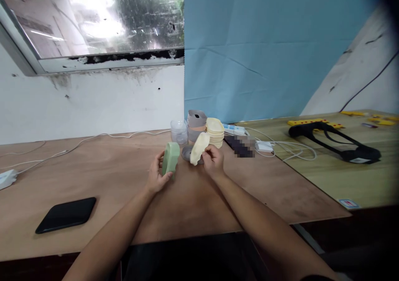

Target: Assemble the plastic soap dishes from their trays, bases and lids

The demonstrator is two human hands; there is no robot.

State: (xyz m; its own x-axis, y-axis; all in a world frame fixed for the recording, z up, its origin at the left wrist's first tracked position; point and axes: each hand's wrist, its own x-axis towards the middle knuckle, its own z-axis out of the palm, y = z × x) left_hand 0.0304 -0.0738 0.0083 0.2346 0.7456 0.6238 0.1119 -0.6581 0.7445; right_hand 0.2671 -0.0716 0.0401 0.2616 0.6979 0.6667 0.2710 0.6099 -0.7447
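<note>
Pale green, apparently moulded: container (pixel 171 158) in your left hand (pixel 156 173), set up on its side, in front of and left of the grey-and-peach stack (pixel 196 119), which serves as landmark throughout. Your left fingers wrap its far-left side and the thumb presses the lower edge; whether it touches the table (pixel 121 177) cannot be told. Your right hand (pixel 214 160) pinches a cream piece (pixel 199 149) by its right edge, tilted, just in front of the landmark; exact finger placement behind it is hidden. Below and partly behind that piece, a dark grey piece (pixel 186 153) lies on the table. Risk, as judged: the cream piece has one-edge support only, so a slack pinch could let it pivot and drop onto the grey piece. Second risk: your right knuckles sit near the cream stack (pixel 215 127), right of the landmark; a backward sweep could topple it. Left of the landmark, clear cups (pixel 179 132) could tip if the green container were pushed back into them. Farther out: power strip (pixel 234 129) and white adapter (pixel 264 146) to the landmark's right, with loose cable (pixel 307 152) that a dragged forearm might snag; black phone-like slab (pixel 66 214) well to its left, nearer you.
</note>
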